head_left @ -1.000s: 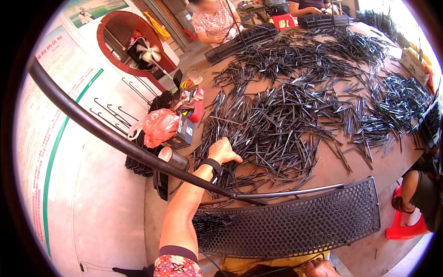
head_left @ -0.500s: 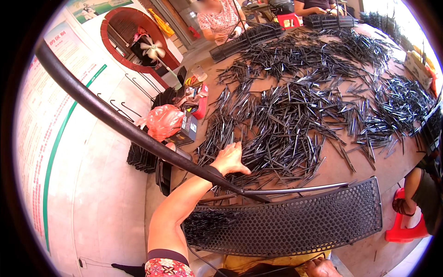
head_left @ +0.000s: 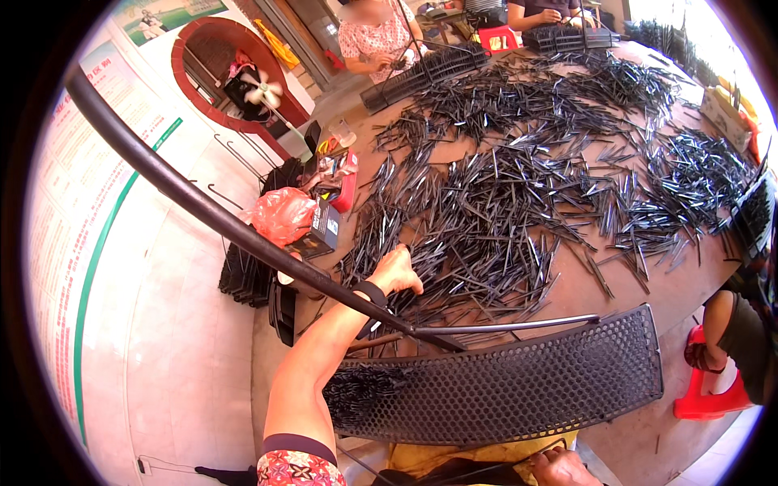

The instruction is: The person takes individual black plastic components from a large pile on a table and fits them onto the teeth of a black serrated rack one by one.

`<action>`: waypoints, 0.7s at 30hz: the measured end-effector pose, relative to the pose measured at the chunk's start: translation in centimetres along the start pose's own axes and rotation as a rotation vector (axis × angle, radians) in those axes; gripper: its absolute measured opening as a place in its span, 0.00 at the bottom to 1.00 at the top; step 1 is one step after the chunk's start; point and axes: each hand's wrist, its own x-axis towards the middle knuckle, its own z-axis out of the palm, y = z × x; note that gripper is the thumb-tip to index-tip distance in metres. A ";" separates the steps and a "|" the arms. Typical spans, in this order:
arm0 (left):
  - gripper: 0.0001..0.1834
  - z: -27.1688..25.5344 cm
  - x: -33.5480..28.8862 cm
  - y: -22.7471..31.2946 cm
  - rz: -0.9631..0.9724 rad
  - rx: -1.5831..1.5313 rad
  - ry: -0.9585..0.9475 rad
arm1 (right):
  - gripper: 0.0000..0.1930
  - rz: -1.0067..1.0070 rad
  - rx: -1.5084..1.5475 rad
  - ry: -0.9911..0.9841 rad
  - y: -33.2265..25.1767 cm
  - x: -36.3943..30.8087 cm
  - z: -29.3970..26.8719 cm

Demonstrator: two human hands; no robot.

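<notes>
My left hand is at the near left edge of a wide pile of thin black strips. Its fingers are curled down among the strips, their tips hidden. At the bottom edge my right hand is partly cut off, its fingers bent inward; what they hold is hidden. In front of me lies a curved black panel full of round holes. Its left end carries a dense cluster of short black pieces. A dark metal bar rises from the panel's frame across my left forearm.
Red plastic covers a dark box at the table's left, beside a red tray of small items. Two people sit across the table behind similar panels. At right are another person's arm and a red stool.
My left hand has shifted slightly left, and its spread thumb has drawn in toward the curled fingers. My right hand stays low by the panel. The whole view has moved a little.
</notes>
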 end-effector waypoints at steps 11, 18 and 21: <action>0.40 -3.8 -3.7 2.3 0.274 -0.087 0.175 | 0.12 -0.097 -0.037 0.103 -0.1 -0.1 0.3; 0.42 0.2 -2.9 -0.3 0.370 -0.153 0.087 | 0.16 -0.127 -0.105 0.122 -1.0 0.1 -0.6; 0.52 1.3 -2.6 0.2 0.319 0.036 -0.023 | 0.17 -0.149 -0.092 0.137 -0.4 0.1 0.0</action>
